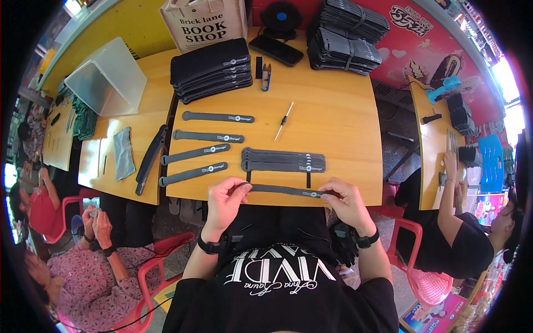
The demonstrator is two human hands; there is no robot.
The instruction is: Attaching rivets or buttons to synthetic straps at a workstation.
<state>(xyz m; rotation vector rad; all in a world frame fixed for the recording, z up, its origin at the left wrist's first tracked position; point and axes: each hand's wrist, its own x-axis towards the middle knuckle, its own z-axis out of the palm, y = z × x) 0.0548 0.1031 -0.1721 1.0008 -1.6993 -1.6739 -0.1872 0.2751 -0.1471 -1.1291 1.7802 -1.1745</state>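
A dark grey strap (283,190) with a white print near one end is stretched level between my two hands, along the table's front edge. My left hand (226,201) pinches its left end. My right hand (343,201) pinches the printed right end between thumb and fingers. Just beyond it lies a neat, overlapping stack of like straps (277,161). Two thin black strips (308,180) stick out from under that stack toward me. To its left, several single straps (205,137) lie spread in a loose column, their rounded slotted ends to the left.
Behind are a tall pile of bundled straps (211,72), a phone (276,50), a canvas bag (204,28) and more bundles (344,50). A pen-like tool (283,121) lies mid-table. A clear plastic bin (114,77) stands left. Co-workers sit at either side on pink chairs (408,252).
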